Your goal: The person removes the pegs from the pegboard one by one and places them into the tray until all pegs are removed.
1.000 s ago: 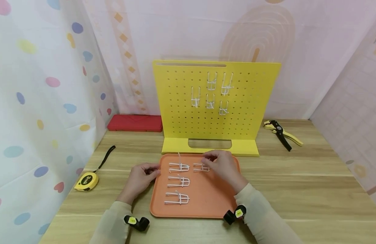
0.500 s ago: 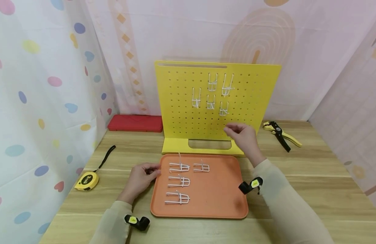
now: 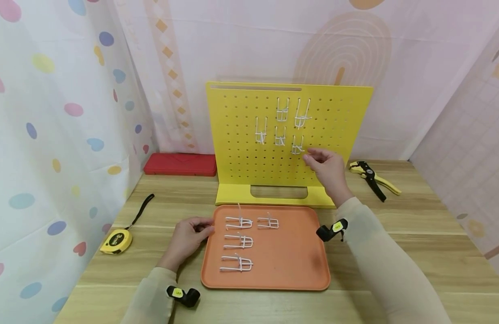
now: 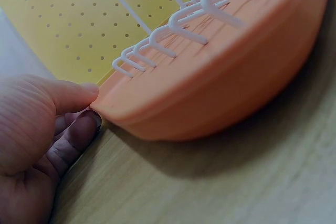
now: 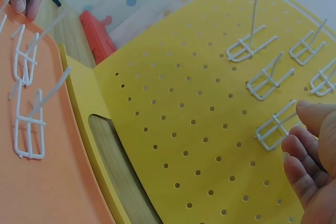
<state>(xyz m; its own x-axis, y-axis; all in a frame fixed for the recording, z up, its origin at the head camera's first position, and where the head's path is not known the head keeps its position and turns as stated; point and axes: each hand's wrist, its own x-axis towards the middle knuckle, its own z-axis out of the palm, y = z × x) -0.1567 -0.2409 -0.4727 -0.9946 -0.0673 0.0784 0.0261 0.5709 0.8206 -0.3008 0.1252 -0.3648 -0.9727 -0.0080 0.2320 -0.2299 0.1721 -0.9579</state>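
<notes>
My left hand [image 3: 187, 238] pinches the left rim of the orange tray [image 3: 289, 252], thumb on top and fingers below in the left wrist view. Several white wire hooks [image 3: 238, 263] lie on that tray. Behind it stands a yellow pegboard [image 3: 239, 166] with several more white hooks hanging in its upper middle. My right hand [image 3: 330, 173] is raised beside the lowest hanging hook [image 5: 273, 129], at its right. In the right wrist view a gap shows between thumb and fingers near that hook's end; whether they touch it is hard to tell.
A yellow tape measure [image 3: 116, 241] with a black strap lies left of the tray. A red case [image 3: 180, 164] is at the back left, and yellow-and-black pliers [image 3: 372, 177] are right of the board. Curtains [image 3: 253, 40] hang around the wooden table [image 3: 415, 238].
My right hand has moved from the small hook at the tray's top middle up to the lowest hanging hook on the pegboard. That small hook stays on the tray. My left hand keeps its place.
</notes>
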